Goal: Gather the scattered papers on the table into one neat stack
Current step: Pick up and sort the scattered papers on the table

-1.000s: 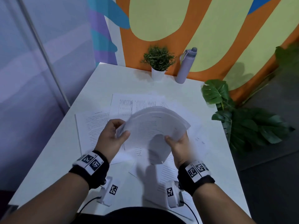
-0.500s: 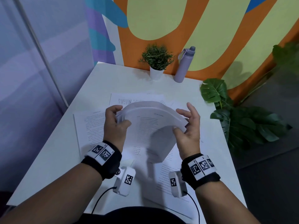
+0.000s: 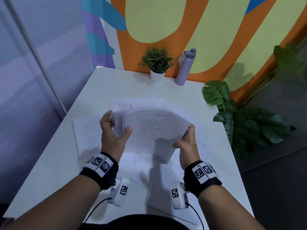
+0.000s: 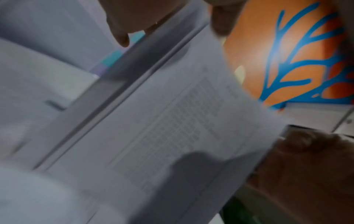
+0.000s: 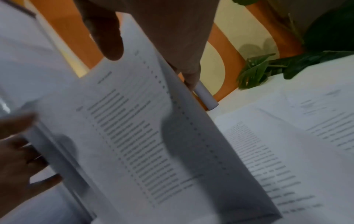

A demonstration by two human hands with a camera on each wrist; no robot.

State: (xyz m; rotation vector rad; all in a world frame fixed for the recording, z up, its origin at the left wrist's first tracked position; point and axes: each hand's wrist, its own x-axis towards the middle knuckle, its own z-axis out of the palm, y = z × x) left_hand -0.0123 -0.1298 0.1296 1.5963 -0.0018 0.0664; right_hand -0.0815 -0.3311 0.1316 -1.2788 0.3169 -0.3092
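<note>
A bowed bundle of printed papers (image 3: 154, 130) hangs above the white table (image 3: 54, 163), held from both sides. My left hand (image 3: 114, 130) grips its left edge, thumb on top, fingers curled behind. My right hand (image 3: 184, 138) grips the right edge, thumb on the top sheet. The left wrist view shows the bundle of papers (image 4: 172, 128) from below, blurred, with fingers above it. The right wrist view shows the top printed sheet (image 5: 134, 144) under my thumb. Loose sheets (image 3: 88, 131) lie flat on the table at the left, others (image 3: 132, 103) behind the bundle and more (image 3: 167, 183) near me.
At the table's back edge stand a small potted plant (image 3: 157, 63) and a lilac bottle (image 3: 185, 67). Big green leaves (image 3: 245, 123) crowd the table's right side. A painted orange wall is behind; a grey partition runs along the left.
The bundle has risen a little and turned flatter. My right hand, open beside the papers half a second ago, has closed on their right edge; my left hand kept its grip.
</note>
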